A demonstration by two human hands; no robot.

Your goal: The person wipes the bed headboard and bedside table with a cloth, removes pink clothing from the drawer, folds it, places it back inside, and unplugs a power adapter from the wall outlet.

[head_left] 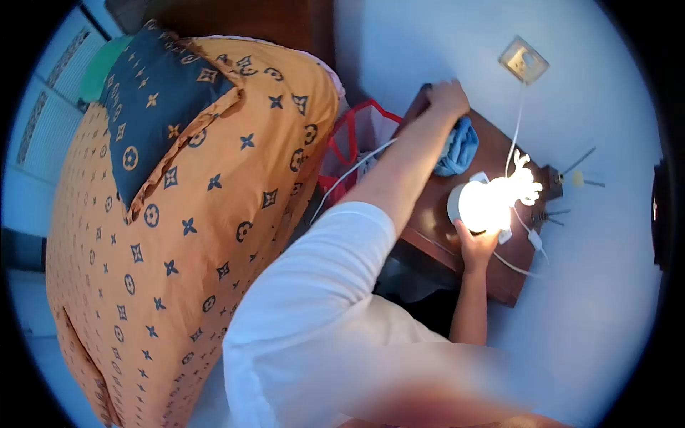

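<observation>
Near: right hand [478, 244] at the near side of a glowing lamp [484, 207], thumb and fingers set apart and touching its lower edge; finger detail partly lost in glare. Lamp stands on the right part of a dark brown table [496, 143], a bright twisted white form [526, 182] just right of it. White cord [519, 118] near the lamp, with a small white inline piece [535, 240] to the right. Crumpled blue cloth [460, 148] beyond the lamp, to its left. Left hand [449, 98] farther off, over the table's far part, just beyond the cloth; wrist bent, fingertips hidden, cannot tell whether it grips anything. Red-edged bag [350, 135] left of the table; bed [235, 178] with orange patterned cover and dark pillow [153, 107] farther left. Wall socket [524, 60] on the far right
</observation>
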